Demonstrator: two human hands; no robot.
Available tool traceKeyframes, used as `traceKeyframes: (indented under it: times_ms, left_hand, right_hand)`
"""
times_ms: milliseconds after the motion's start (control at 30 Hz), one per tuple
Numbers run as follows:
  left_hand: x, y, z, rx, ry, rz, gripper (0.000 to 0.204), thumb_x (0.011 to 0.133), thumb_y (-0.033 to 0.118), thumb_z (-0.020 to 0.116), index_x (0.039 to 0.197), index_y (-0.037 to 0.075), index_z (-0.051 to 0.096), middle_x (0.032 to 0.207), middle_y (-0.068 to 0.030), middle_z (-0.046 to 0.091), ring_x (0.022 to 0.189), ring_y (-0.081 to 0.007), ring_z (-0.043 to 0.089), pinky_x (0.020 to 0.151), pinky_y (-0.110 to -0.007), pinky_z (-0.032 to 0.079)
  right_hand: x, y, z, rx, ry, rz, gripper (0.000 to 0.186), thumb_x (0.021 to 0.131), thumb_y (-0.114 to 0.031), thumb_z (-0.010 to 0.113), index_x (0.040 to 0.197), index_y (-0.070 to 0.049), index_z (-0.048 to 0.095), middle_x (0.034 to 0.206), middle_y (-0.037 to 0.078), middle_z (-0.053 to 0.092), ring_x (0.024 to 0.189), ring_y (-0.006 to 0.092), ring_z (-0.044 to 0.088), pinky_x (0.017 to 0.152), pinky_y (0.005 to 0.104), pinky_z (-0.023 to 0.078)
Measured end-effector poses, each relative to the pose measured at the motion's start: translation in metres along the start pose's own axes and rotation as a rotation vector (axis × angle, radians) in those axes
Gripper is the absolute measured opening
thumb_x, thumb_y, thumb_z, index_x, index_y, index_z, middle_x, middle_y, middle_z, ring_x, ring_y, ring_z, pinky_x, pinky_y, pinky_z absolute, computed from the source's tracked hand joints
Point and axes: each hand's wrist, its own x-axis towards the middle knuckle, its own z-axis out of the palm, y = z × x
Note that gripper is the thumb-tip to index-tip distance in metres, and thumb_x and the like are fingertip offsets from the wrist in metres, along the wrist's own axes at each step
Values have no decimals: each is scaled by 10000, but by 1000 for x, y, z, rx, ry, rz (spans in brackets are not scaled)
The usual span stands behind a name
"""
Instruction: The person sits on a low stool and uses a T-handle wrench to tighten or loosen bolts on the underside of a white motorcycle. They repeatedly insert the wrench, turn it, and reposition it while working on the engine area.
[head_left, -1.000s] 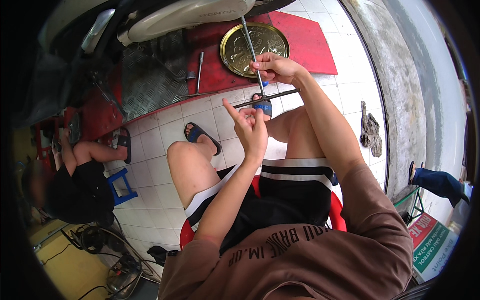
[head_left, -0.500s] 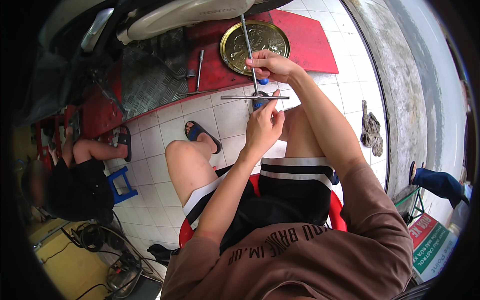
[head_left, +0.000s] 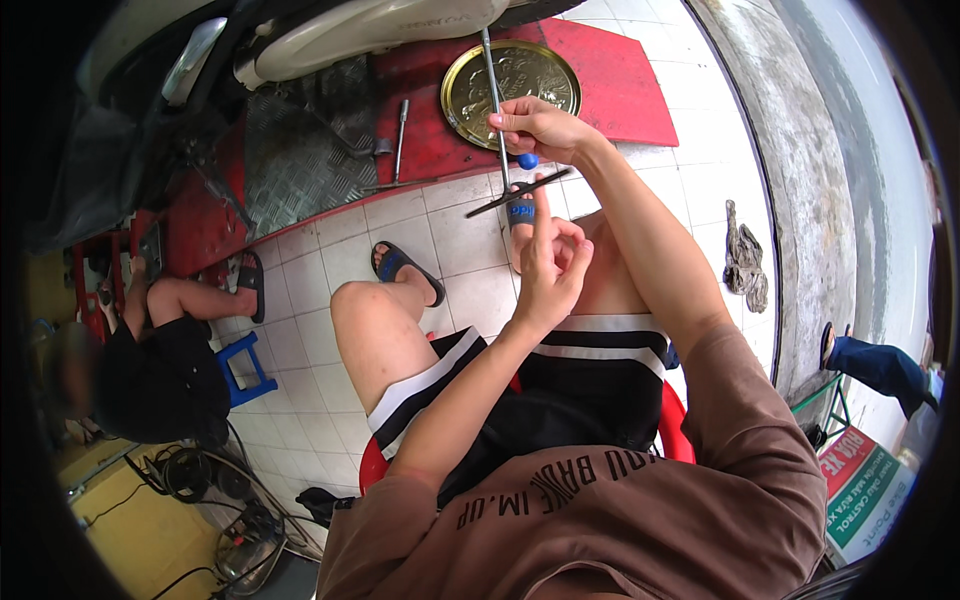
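One T-handled wrench (head_left: 493, 80) ran from the underside of the motorbike's pale casing (head_left: 370, 42) down toward you, its shaft passing in front of the gold tray (head_left: 548, 78). Your right grip (head_left: 548, 132) was closed around that shaft, thumb and fingers pinching it partway along, and it held nearly the same spot as half a second earlier. What had changed was the crossbar (head_left: 484, 209) — level across the view before, it now slanted, left end low and right end high. Your left grip (head_left: 552, 278) had dropped back a little; its index finger pointed up across the bar while the thumb and other fingers curled loosely around nothing. Whether that fingertip touched the bar, you could not tell from this view. A blue knob (head_left: 528, 161) showed just below your right grip. On the red platform (head_left: 620, 95), beside the tray, a second wrench (head_left: 401, 140) lay as it had before. Your left foot, in a dark sandal (head_left: 432, 287), rested on the tiled floor (head_left: 470, 240).
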Motion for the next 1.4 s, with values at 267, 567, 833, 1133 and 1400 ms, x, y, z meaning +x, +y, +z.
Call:
traceKeyframes:
  times_ms: [267,567,833,1133,1400]
  left_hand:
    - [-3,-12,-12,-214,210,-264,857,886,27,594,1532,39,31,929,-62,544,684,-52,483,633,-204,431]
    - [1,12,-13,-47,214,14,863,927,5,533,1546,156,-49,1011,-50,540,726,-67,502,588,-172,406]
    - [3,31,-28,114,436,153,875,892,-45,521,1543,128,-38,1075,-85,511,667,-62,457,555,-177,377]
    - [18,21,-49,329,380,234,587,941,30,516,1475,30,272,1016,-104,550,660,-109,602,567,-208,429]
    - [28,28,-58,133,372,262,206,1001,121,512,1124,-42,544,919,-93,604,718,-170,672,588,-233,482]
  right_hand:
    - [4,-1,7,51,31,7,246,947,-227,629,770,-69,564,635,-38,494,513,43,329,475,201,265]
    - [10,-3,15,113,-4,8,249,939,-180,631,736,-69,539,633,-25,500,511,52,319,488,220,264]
    - [14,-5,21,194,47,30,267,1005,-206,456,791,-69,541,602,-44,413,490,62,259,464,226,218]
    - [-9,-1,25,160,275,72,311,1009,-269,413,752,-122,509,589,-14,493,465,68,326,419,241,219]
    - [-9,4,34,61,372,3,315,1011,-273,402,761,-120,518,595,-2,534,436,63,344,403,228,255]
